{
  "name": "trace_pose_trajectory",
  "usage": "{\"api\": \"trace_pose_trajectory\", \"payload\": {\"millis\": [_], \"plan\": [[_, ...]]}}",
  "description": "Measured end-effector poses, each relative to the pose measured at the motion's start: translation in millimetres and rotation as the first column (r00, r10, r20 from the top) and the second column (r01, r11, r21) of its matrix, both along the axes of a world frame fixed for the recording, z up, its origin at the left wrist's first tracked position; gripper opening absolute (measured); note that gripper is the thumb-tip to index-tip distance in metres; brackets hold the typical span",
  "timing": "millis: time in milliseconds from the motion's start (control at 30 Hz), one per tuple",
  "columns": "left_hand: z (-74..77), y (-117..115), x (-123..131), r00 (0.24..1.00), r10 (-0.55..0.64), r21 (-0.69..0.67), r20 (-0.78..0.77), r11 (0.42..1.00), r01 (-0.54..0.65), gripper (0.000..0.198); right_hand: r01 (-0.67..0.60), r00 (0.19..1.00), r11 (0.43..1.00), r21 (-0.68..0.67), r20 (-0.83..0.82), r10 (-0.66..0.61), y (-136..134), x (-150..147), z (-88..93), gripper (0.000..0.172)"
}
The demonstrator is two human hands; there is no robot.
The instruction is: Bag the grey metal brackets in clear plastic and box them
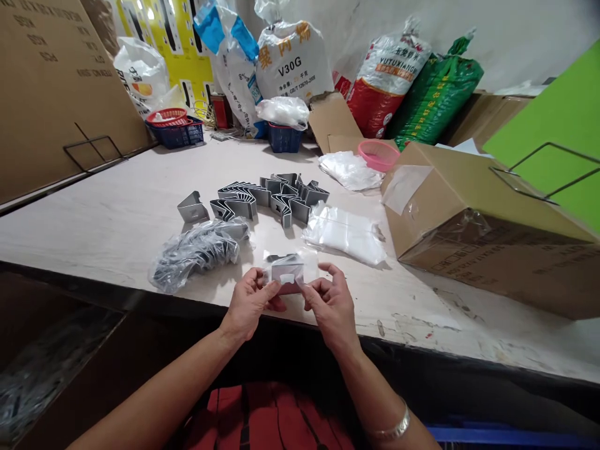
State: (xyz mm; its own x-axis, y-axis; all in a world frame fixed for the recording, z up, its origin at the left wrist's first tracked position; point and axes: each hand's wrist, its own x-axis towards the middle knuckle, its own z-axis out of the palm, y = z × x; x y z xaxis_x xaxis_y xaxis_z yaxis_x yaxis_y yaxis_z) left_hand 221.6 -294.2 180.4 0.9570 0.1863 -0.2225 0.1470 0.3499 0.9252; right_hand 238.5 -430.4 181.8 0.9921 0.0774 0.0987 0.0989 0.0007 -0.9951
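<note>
Between my two hands, over the table's front edge, is a grey bent metal bracket (287, 270) inside a clear plastic bag (310, 259). My left hand (250, 299) pinches the bagged bracket at its left side, thumb in front. On the other side my right hand (332, 306) grips it with thumb and fingers. Beyond them stand rows of bare grey brackets (244, 199), with a single bracket (192, 207) apart at their left. A heap of bagged brackets (199, 253) lies left of my hands. To the right is a stack of flat clear bags (344, 234).
An open cardboard box (487, 231) stands on the table (117, 200) at right. More plastic bags (351, 170) and a pink basket (377, 154) lie behind. Large filled sacks (293, 62) line the wall, with blue baskets (284, 137) before them. A large carton (65, 94) is at left.
</note>
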Motion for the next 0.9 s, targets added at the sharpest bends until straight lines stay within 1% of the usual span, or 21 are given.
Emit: {"api": "trace_pose_trajectory", "payload": {"millis": [33, 67, 133, 200, 300, 333, 400, 467, 500, 533, 567, 633, 700, 733, 767, 800, 833, 867, 900], "plan": [[-0.1, -1, 1, 1.0, -0.019, 0.043, -0.003, 0.999, 0.019, 0.042, -0.031, 0.998, 0.999, 0.013, -0.052, 0.032, -1, 4, -0.2, 0.042], [0.1, -1, 2, 0.999, -0.04, 0.086, -0.007, 0.995, 0.04, 0.041, -0.062, 0.993, 0.998, 0.024, -0.099, 0.064, -1, 8, -0.9, 0.043], [1.8, 1, 5, 0.996, -0.087, 0.134, -0.031, 0.987, 0.09, 0.04, -0.087, 0.979, 0.995, 0.054, -0.178, 0.095, -4, 15, -3.5, 0.032], [4.5, 5, 8, 0.985, -0.153, 0.08, -0.076, 0.984, 0.159, 0.042, -0.049, 0.972, 0.994, 0.101, -0.226, 0.071, -7, 20, -6.1, 0.022], [7.4, 11, 11, 0.954, -0.275, -0.057, -0.116, 0.961, 0.27, 0.043, -0.025, 0.966, 0.993, 0.115, -0.252, 0.053, -13, 23, -6.8, 0.02], [7.6, 13, 12, 0.942, -0.311, -0.067, -0.123, 0.95, 0.305, 0.043, -0.033, 0.964, 0.995, 0.098, -0.26, 0.058, -15, 24, -6.0, 0.019], [7.2, 16, 13, 0.922, -0.365, -0.021, -0.131, 0.931, 0.365, 0.043, -0.063, 0.963, 0.998, 0.026, -0.263, 0.068, -20, 25, -4.0, 0.019], [7.5, 20, 15, 0.903, -0.414, 0.09, -0.117, 0.901, 0.424, 0.041, -0.072, 0.979, 0.991, -0.112, -0.196, 0.049, -25, 27, -2.8, 0.018], [8.6, 22, 16, 0.892, -0.44, 0.175, -0.104, 0.875, 0.452, 0.039, -0.061, 0.992, 0.977, -0.204, -0.123, 0.036, -27, 27, -2.9, 0.017], [10.6, 24, 18, 0.876, -0.472, 0.275, -0.099, 0.833, 0.48, 0.038, -0.031, 0.999, 0.953, -0.3, -0.024, 0.025, -28, 27, -3.5, 0.017], [13.5, 25, 19, 0.855, -0.507, 0.376, -0.105, 0.776, 0.506, 0.035, 0.011, 0.996, 0.918, -0.395, 0.088, 0.026, -29, 26, -4.6, 0.017], [21.4, 26, 23, 0.809, -0.562, 0.537, -0.17, 0.635, 0.555, 0.028, 0.111, 0.956, 0.82, -0.562, 0.287, 0.067, -30, 24, -7.5, 0.02], [29.8, 24, 26, 0.785, -0.547, 0.654, -0.29, 0.485, 0.58, 0.014, 0.195, 0.907, 0.702, -0.685, 0.398, 0.136, -29, 20, -9.9, 0.024], [33.0, 21, 27, 0.8, -0.501, 0.728, -0.33, 0.405, 0.553, 0.006, 0.218, 0.891, 0.648, -0.73, 0.42, 0.173, -28, 19, -10.3, 0.025], [35.1, 17, 28, 0.837, -0.433, 0.814, -0.336, 0.313, 0.489, 0.002, 0.224, 0.88, 0.607, -0.762, 0.426, 0.211, -27, 18, -10.0, 0.026], [35.8, 13, 28, 0.882, -0.36, 0.896, -0.303, 0.209, 0.393, 0.009, 0.214, 0.873, 0.582, -0.784, 0.421, 0.246, -26, 17, -9.0, 0.026], [35.1, 8, 28, 0.925, -0.299, 0.954, -0.236, 0.108, 0.278, 0.014, 0.193, 0.87, 0.568, -0.8, 0.407, 0.277, -26, 17, -7.4, 0.026], [33.3, 4, 28, 0.954, -0.257, 0.986, -0.154, 0.027, 0.167, 0.016, 0.167, 0.869, 0.561, -0.811, 0.39, 0.305, -25, 18, -5.2, 0.026], [30.7, 1, 27, 0.969, -0.232, 0.997, -0.081, -0.023, 0.078, 0.017, 0.14, 0.869, 0.561, -0.816, 0.373, 0.326, -26, 19, -2.8, 0.025]]}}
